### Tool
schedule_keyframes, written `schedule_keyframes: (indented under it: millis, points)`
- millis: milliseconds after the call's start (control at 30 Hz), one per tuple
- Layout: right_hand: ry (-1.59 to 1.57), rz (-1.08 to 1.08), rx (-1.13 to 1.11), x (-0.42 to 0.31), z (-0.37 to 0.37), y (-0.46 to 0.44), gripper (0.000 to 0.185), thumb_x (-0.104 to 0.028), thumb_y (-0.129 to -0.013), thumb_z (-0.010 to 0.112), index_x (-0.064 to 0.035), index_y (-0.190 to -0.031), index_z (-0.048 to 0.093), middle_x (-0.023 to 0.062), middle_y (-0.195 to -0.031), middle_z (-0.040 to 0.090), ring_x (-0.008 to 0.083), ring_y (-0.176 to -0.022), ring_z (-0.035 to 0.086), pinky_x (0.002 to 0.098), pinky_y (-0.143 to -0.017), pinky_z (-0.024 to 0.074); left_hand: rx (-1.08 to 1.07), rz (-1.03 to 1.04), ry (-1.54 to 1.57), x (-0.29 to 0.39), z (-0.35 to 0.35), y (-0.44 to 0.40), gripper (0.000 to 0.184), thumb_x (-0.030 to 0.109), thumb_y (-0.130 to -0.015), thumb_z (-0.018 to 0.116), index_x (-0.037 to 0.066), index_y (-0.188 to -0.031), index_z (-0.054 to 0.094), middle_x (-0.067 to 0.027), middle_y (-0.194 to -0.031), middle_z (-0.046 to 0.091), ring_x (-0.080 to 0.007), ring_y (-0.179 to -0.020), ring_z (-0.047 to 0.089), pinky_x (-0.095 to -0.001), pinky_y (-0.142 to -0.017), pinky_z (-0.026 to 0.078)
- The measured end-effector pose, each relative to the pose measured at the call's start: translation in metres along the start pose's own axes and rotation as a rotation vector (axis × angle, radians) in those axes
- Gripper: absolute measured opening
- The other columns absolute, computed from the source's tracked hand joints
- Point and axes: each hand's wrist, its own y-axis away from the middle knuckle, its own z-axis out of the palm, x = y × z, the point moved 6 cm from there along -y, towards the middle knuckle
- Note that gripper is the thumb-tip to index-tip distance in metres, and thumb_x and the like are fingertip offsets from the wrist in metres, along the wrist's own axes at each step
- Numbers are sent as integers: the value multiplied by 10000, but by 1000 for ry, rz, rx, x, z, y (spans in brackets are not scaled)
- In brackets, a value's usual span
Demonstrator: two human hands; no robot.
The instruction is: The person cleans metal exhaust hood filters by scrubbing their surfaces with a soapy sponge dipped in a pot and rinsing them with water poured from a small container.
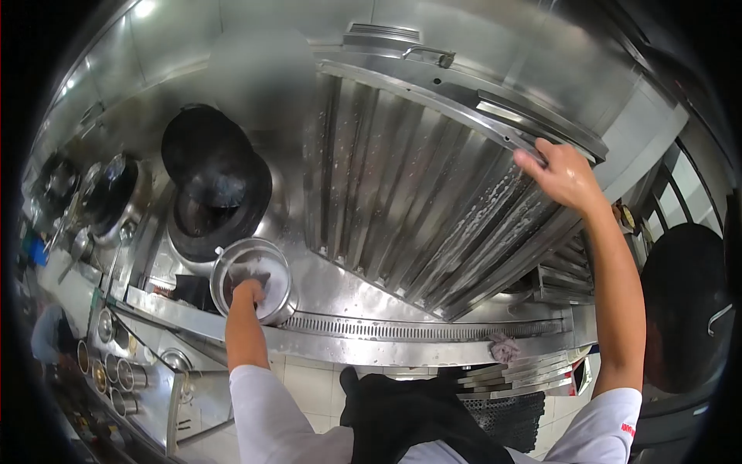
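A large metal baffle filter (386, 178) leans at a slant over the steel counter, with white suds streaked along its right-hand grooves. My right hand (568, 179) is closed around its upper right edge, thumb on the near side. On the left, my left hand (252, 294) reaches down into a round steel pot (286, 305) of whitish, soapy liquid. Its fingers are closed on a dark, wet-looking cloth (253, 276), partly hidden inside the pot.
Black woks (205, 147) are stacked on the burner left of the filter. A drain grate (417, 330) runs along the counter's front, with a crumpled rag (504, 348) near its right end. A tap (429, 56) is on the back wall. More filters (568, 271) stand at right.
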Motion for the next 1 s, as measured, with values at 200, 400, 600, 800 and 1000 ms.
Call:
schedule_keyframes:
  millis: [200, 400, 600, 800, 1000]
  points:
    - [-196, -49, -2, -33, 7, -18, 646, -610, -1002, 361, -30, -1072, 636, 243, -840, 662, 436, -847, 619, 502, -795, 479, 1164, 383, 719, 136, -158, 210, 481, 68, -808, 610, 70, -1289, 590, -209, -1152, 680, -387, -1015, 675, -433, -870, 528]
    - [-223, -120, 20, -33, 10, -21, 653, -591, -1016, 330, -12, -1100, 620, 243, -908, 674, 447, -912, 623, 512, -831, 471, 1478, 1002, 1135, 374, -213, 330, 413, 4, -721, 738, 73, -1126, 695, -134, -1066, 693, -332, -974, 680, -374, -870, 535]
    - [-293, -212, -9, -28, 6, -11, 942, -808, -763, 574, 70, -1105, 584, 288, -944, 670, 444, -936, 649, 486, -824, 497, 1689, 860, 1016, 441, -249, 337, 378, 24, -720, 728, 87, -1092, 708, -110, -1032, 670, -294, -984, 609, -411, -775, 492]
    - [-157, -194, 26, -37, 6, -7, 808, -679, -756, 700, 52, -1081, 586, 261, -903, 684, 438, -894, 662, 487, -792, 512, 1685, 875, 1341, 439, -242, 335, 249, 22, -750, 696, 52, -997, 704, -132, -979, 624, -316, -945, 602, -444, -790, 487]
    - [-257, -165, 51, -21, 14, -19, 646, -588, -954, 461, 37, -1082, 566, 302, -959, 672, 476, -958, 633, 517, -830, 475, 1836, 998, 1220, 439, -249, 333, 265, -26, -714, 671, 41, -968, 701, -134, -973, 646, -330, -900, 637, -411, -778, 521]
